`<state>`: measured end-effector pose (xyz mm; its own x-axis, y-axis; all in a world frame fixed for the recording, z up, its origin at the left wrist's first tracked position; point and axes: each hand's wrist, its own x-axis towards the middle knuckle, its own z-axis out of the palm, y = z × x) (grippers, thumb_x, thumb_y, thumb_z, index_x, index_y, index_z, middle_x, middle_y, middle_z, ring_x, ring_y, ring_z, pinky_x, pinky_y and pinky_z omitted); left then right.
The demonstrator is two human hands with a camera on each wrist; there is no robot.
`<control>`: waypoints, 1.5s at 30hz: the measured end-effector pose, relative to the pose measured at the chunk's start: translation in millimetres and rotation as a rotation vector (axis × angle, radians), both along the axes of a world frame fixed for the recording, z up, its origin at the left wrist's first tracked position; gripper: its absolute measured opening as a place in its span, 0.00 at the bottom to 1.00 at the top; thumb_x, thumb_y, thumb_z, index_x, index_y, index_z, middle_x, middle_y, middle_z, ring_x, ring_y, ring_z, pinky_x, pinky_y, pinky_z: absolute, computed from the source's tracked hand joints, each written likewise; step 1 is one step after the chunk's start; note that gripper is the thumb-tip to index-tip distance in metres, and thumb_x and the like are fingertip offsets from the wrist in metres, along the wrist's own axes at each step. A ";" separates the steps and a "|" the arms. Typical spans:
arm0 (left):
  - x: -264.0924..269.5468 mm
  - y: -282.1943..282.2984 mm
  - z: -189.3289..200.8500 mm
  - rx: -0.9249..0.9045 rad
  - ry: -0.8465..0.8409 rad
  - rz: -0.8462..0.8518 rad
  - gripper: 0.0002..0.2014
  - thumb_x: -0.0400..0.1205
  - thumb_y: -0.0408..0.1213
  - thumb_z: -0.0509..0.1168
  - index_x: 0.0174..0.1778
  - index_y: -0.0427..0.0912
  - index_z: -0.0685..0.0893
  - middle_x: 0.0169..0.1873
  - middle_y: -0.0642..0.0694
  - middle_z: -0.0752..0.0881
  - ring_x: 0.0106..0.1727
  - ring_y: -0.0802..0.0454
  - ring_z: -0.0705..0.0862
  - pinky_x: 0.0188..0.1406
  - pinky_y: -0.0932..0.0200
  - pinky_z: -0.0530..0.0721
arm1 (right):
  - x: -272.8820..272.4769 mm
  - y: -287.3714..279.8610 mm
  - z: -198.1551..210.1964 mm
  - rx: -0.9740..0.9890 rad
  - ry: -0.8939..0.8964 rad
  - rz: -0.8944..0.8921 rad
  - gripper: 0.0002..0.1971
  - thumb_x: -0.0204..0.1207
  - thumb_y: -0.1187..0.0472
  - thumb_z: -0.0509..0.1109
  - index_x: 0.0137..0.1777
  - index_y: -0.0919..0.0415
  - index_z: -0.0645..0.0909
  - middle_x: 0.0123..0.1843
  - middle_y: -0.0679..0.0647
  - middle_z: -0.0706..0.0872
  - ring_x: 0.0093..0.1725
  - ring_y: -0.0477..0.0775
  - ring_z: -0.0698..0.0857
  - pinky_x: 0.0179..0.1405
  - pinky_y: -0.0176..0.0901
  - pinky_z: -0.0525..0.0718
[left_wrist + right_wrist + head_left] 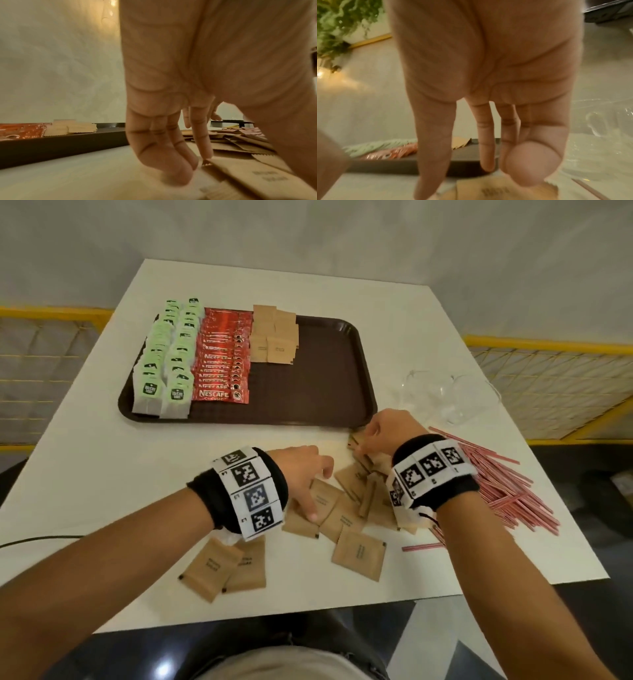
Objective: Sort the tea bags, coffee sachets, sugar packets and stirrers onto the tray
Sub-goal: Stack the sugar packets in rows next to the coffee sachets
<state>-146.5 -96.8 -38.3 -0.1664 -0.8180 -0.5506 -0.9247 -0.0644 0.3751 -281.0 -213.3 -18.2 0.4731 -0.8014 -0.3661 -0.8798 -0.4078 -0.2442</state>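
While both hands work: loose brown paper sugar packets litter the white table's near edge.
Tray: dark brown plastic tray, far-left, holding green tea bags, red coffee sachets, sugar.
Stirrers: red-striped, right edge.
Left hand: fingers extended, tips touching packets.
Right hand: fingers down on packets; grasp unclear.

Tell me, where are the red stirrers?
In the head view the stirrers lie in a loose pile on the table, to the right of the right hand and outside the tray.
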 end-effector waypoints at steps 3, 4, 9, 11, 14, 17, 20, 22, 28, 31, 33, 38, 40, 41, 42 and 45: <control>-0.6 -1.2 -1.3 -0.011 -0.035 0.050 0.32 0.65 0.48 0.79 0.62 0.47 0.73 0.50 0.50 0.70 0.54 0.47 0.76 0.55 0.52 0.77 | 0.1 4.8 -8.2 -0.059 0.093 0.061 0.21 0.67 0.51 0.78 0.53 0.64 0.80 0.52 0.57 0.81 0.51 0.59 0.83 0.47 0.45 0.82; 0.8 -1.7 -1.7 -0.011 -0.035 0.069 0.30 0.65 0.48 0.79 0.60 0.47 0.74 0.50 0.49 0.71 0.54 0.48 0.76 0.54 0.52 0.77 | 1.2 6.3 -9.2 -0.064 0.105 0.073 0.22 0.67 0.51 0.78 0.53 0.65 0.79 0.52 0.58 0.80 0.51 0.60 0.83 0.48 0.46 0.83; 14.3 -5.2 -3.8 -0.042 0.049 0.194 0.21 0.66 0.43 0.80 0.44 0.48 0.74 0.46 0.50 0.79 0.42 0.55 0.77 0.43 0.58 0.77 | 10.2 12.6 -9.8 -0.102 0.068 0.130 0.07 0.75 0.60 0.69 0.47 0.64 0.79 0.49 0.60 0.83 0.41 0.58 0.79 0.40 0.44 0.78; 20.8 -5.1 -2.9 -0.050 0.111 0.254 0.18 0.68 0.40 0.79 0.39 0.51 0.73 0.39 0.53 0.81 0.37 0.58 0.78 0.37 0.61 0.77 | 13.4 16.6 -12.2 -0.113 0.059 0.145 0.08 0.76 0.60 0.67 0.49 0.64 0.81 0.49 0.59 0.84 0.42 0.58 0.80 0.41 0.43 0.78; 32.9 -4.1 3.0 -0.036 0.194 0.305 0.16 0.71 0.38 0.76 0.39 0.50 0.72 0.38 0.51 0.85 0.37 0.55 0.81 0.39 0.62 0.77 | 13.8 14.1 -11.3 -0.143 -0.020 0.107 0.08 0.72 0.58 0.71 0.48 0.61 0.83 0.50 0.57 0.82 0.47 0.58 0.82 0.46 0.46 0.83; 45.6 -2.5 8.9 -0.044 0.288 0.344 0.15 0.73 0.36 0.75 0.46 0.51 0.74 0.45 0.45 0.87 0.42 0.52 0.84 0.43 0.61 0.79 | 12.2 8.9 -7.5 -0.105 0.012 0.059 0.13 0.70 0.57 0.73 0.51 0.62 0.79 0.49 0.56 0.81 0.46 0.58 0.82 0.46 0.47 0.83; 55.7 -1.7 11.6 -0.068 0.378 0.382 0.15 0.76 0.33 0.71 0.55 0.50 0.76 0.49 0.41 0.86 0.42 0.54 0.85 0.36 0.68 0.84 | 15.2 12.4 -6.5 -0.074 0.002 0.042 0.12 0.70 0.59 0.72 0.50 0.63 0.77 0.45 0.56 0.79 0.43 0.57 0.81 0.41 0.45 0.81; 62.9 -0.8 13.2 -0.082 0.412 0.396 0.13 0.78 0.33 0.70 0.55 0.49 0.77 0.48 0.39 0.86 0.42 0.51 0.86 0.34 0.69 0.84 | 18.8 14.6 -6.1 -0.050 -0.014 0.036 0.13 0.69 0.59 0.72 0.50 0.63 0.77 0.46 0.57 0.80 0.43 0.57 0.80 0.39 0.44 0.78; 83.9 3.1 18.0 -0.117 0.524 0.483 0.06 0.80 0.35 0.67 0.46 0.48 0.76 0.44 0.42 0.87 0.41 0.49 0.86 0.32 0.69 0.83 | 13.5 13.9 1.1 0.050 0.083 0.004 0.29 0.62 0.48 0.81 0.60 0.58 0.76 0.56 0.54 0.80 0.54 0.58 0.82 0.57 0.51 0.83; 93.7 3.0 20.7 -0.145 0.555 0.491 0.06 0.80 0.33 0.66 0.46 0.47 0.75 0.45 0.41 0.87 0.37 0.53 0.86 0.29 0.70 0.81 | 15.4 14.9 -2.1 0.040 0.146 0.029 0.30 0.59 0.51 0.83 0.60 0.57 0.76 0.55 0.54 0.82 0.52 0.58 0.83 0.55 0.53 0.84; 99.8 4.2 23.0 -0.140 0.574 0.479 0.06 0.80 0.32 0.65 0.45 0.45 0.74 0.43 0.42 0.87 0.33 0.58 0.86 0.29 0.69 0.80 | 18.2 14.8 -3.0 0.052 0.124 0.019 0.27 0.60 0.54 0.83 0.57 0.59 0.78 0.53 0.55 0.83 0.51 0.58 0.84 0.55 0.54 0.85; 111.3 8.0 29.3 -0.139 0.600 0.473 0.07 0.81 0.30 0.64 0.44 0.44 0.72 0.39 0.46 0.87 0.27 0.64 0.85 0.26 0.72 0.78 | 21.8 17.2 1.1 0.118 0.049 -0.005 0.14 0.64 0.61 0.81 0.48 0.63 0.84 0.46 0.57 0.86 0.44 0.55 0.84 0.43 0.46 0.83; 114.6 8.6 30.8 -0.149 0.601 0.480 0.07 0.81 0.30 0.64 0.44 0.44 0.72 0.40 0.46 0.87 0.28 0.64 0.85 0.26 0.71 0.79 | 22.6 20.4 -1.5 0.081 0.053 -0.018 0.18 0.62 0.57 0.82 0.48 0.60 0.81 0.46 0.54 0.83 0.45 0.54 0.82 0.44 0.45 0.82; 115.6 8.6 31.2 -0.155 0.606 0.487 0.07 0.81 0.30 0.64 0.44 0.45 0.72 0.41 0.46 0.87 0.28 0.65 0.85 0.27 0.71 0.79 | 23.2 22.2 -3.1 0.062 0.067 -0.018 0.21 0.60 0.55 0.83 0.50 0.58 0.79 0.47 0.53 0.82 0.47 0.55 0.82 0.45 0.45 0.81; 116.1 8.8 31.5 -0.158 0.611 0.492 0.07 0.82 0.30 0.63 0.44 0.45 0.72 0.42 0.46 0.86 0.29 0.65 0.85 0.27 0.72 0.80 | 24.4 24.1 -4.6 0.050 0.088 -0.007 0.24 0.60 0.54 0.83 0.52 0.57 0.77 0.48 0.52 0.81 0.48 0.55 0.81 0.46 0.46 0.81; 115.7 8.6 30.3 -0.162 0.620 0.493 0.07 0.81 0.30 0.63 0.44 0.45 0.72 0.42 0.45 0.86 0.28 0.66 0.85 0.27 0.72 0.80 | 28.9 27.5 -7.4 0.085 0.130 0.036 0.28 0.61 0.54 0.83 0.58 0.59 0.74 0.52 0.54 0.80 0.49 0.56 0.81 0.47 0.47 0.81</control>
